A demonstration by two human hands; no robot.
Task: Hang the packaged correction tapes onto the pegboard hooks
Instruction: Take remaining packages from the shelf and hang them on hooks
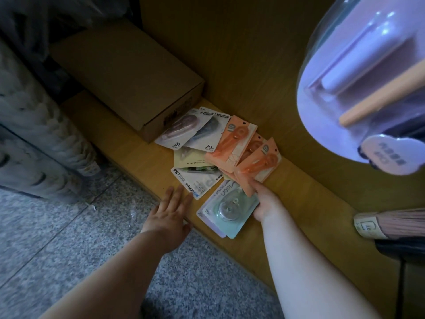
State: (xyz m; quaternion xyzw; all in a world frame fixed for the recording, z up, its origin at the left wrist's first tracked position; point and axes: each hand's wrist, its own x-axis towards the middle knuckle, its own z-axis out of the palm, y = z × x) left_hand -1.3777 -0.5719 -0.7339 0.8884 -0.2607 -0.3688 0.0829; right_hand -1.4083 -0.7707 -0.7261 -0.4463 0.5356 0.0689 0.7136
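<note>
- Pickup step: correction tapes point(200, 139) lie fanned on the low shelf point(138, 162)
- My R grip point(264, 203) pinches an orange pack point(257, 171) by its bottom edge; L grip point(169, 215) flat, released
- Next, I reckon: lift w/o dragging neighbours, find hang hole; hooks not in view

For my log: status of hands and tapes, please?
Left hand open, flat beside tape pile. Right hand pinches orange carded correction tape. Brown cardboard box behind pile.

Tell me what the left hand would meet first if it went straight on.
Probably the white PET-labelled package, lying just beyond the straight fingers of the left hand; depth is unclear.
</note>
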